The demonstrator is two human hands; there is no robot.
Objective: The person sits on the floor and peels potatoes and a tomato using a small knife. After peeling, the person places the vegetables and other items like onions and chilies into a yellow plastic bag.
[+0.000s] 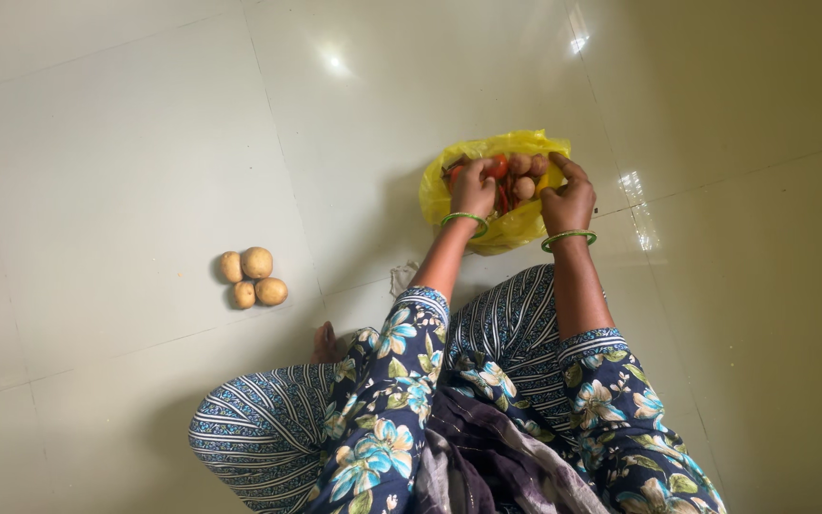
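Yellow plastic bag [516,228] lies open on the pale tiled floor [126,143] as a seated person's left hand [474,188] grips a red tomato [497,167]; the right hand [569,198] pinches the bag's rim. 4 potatoes [252,277] sit well apart.

The left hand [473,187] reaches into the yellow plastic bag [487,195], its fingers buried among the contents, so what they close on cannot be told; the right hand [569,198] covers the bag's right rim, and whether it pinches the plastic or a vegetable is unclear; the lower contents of the bag are hidden under both hands and its folds; a dark reddish piece at the bag's left edge is too small to identify; the person's lap and patterned sleeves [401,400] are cut off by the bottom edge; a bare foot [325,343] shows only partly beneath the knee.
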